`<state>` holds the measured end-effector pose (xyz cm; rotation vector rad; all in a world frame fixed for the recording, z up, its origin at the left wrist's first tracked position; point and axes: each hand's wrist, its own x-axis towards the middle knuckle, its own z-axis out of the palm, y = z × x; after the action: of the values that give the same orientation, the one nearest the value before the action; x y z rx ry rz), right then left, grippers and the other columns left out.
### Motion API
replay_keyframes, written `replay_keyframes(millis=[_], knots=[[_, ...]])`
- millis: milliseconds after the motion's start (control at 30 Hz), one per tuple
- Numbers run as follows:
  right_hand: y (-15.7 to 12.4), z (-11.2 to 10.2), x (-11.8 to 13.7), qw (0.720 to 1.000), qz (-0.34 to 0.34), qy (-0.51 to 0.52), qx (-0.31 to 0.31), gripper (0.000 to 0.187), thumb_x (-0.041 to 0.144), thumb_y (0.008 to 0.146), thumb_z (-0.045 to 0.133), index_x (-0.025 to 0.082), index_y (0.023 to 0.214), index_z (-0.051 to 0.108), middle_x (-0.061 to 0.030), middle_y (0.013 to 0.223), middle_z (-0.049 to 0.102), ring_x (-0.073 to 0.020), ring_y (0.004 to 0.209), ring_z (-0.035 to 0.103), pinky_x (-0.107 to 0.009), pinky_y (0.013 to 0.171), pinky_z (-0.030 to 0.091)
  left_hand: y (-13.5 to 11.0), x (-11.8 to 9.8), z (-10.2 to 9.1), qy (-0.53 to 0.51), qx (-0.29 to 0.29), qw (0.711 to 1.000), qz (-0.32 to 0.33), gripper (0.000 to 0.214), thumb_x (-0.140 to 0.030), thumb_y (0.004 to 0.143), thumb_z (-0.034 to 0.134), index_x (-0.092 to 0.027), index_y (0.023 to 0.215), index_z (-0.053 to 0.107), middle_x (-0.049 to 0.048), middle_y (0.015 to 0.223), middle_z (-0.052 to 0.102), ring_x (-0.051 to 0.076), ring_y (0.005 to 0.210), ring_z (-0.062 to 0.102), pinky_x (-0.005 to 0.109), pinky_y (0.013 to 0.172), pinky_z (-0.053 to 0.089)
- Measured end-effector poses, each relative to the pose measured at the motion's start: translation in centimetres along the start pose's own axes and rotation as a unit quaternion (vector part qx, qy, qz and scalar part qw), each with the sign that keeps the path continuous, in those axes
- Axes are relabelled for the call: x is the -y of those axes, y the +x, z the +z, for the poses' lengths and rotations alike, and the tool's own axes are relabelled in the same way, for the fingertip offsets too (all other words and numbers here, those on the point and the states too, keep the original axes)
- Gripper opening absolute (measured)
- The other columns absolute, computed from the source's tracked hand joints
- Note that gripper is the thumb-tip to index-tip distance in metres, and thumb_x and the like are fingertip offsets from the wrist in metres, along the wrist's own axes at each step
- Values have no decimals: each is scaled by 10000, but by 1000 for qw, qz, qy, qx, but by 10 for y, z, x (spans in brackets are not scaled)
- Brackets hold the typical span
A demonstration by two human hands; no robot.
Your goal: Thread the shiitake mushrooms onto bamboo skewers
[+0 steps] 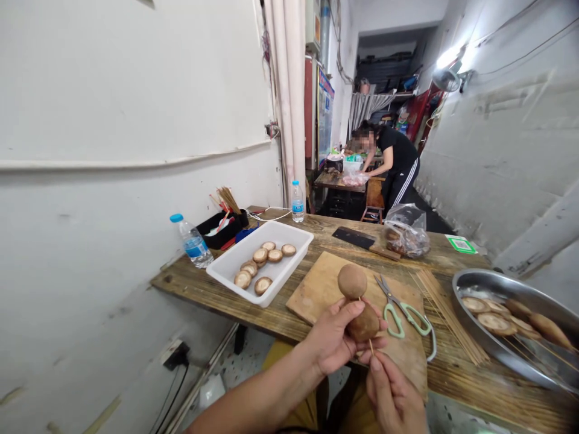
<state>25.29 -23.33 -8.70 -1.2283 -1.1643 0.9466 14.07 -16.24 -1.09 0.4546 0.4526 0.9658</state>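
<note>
The half-curled left hand (335,337) is grasping a mushroom (363,323), and the right hand (394,389) is pinching its skewer (371,347).

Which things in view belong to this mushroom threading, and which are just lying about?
Seemingly the job:
left hand
right hand
threaded mushrooms
skewer
loose skewers
white tray
tray mushrooms
metal bowl
bowl mushrooms

Seemingly lying about:
two water bottles
QR card
untouched scissors

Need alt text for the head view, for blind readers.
Left hand steadies the lower of two skewered mushroom caps; right hand pinches the skewer below. Around them: cutting board, scissors, white tray of mushrooms, metal bowl.
</note>
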Motion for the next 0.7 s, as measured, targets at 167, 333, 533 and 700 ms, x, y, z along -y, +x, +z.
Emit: replay_keyframes(millis=[167, 333, 533, 700], knots=[[1, 2, 10, 1000, 12, 20, 21, 291, 455, 835, 521, 177, 798, 598, 59, 495, 376, -80, 410, 347, -189, 380, 298, 1, 8, 0, -2, 7, 999, -35, 170, -265, 767, 610, -147, 873, 549, 72, 857, 639, 194, 780, 638, 316, 643, 513], [6, 1, 17, 996, 46, 64, 27, 298, 477, 836, 520, 184, 781, 540, 84, 499, 293, -56, 413, 240, -176, 361, 175, 5, 10, -7, -6, 18, 999, -28, 291, -380, 768, 610, -154, 944, 567, 103, 935, 648, 224, 845, 636, 245, 555, 473], [4, 0, 23, 975, 137, 132, 118, 363, 531, 829, 509, 173, 778, 538, 116, 459, 188, -40, 403, 150, -170, 364, 96, 20, -18, -19, -49, -32, 996, 64, 410, -476, 789, 547, -117, 973, 619, 134, 1075, 620, 255, 1007, 579, 421, 845, 480], [1, -2, 23, 969, 153, 125, 146, 398, 566, 820, 500, 174, 759, 531, 119, 451, 190, -33, 393, 146, -166, 365, 93, 16, -29, -10, -12, -5, 994, 111, 251, -302, 807, 579, -92, 926, 646, 107, 1006, 628, 191, 918, 597, 407, 890, 467]])
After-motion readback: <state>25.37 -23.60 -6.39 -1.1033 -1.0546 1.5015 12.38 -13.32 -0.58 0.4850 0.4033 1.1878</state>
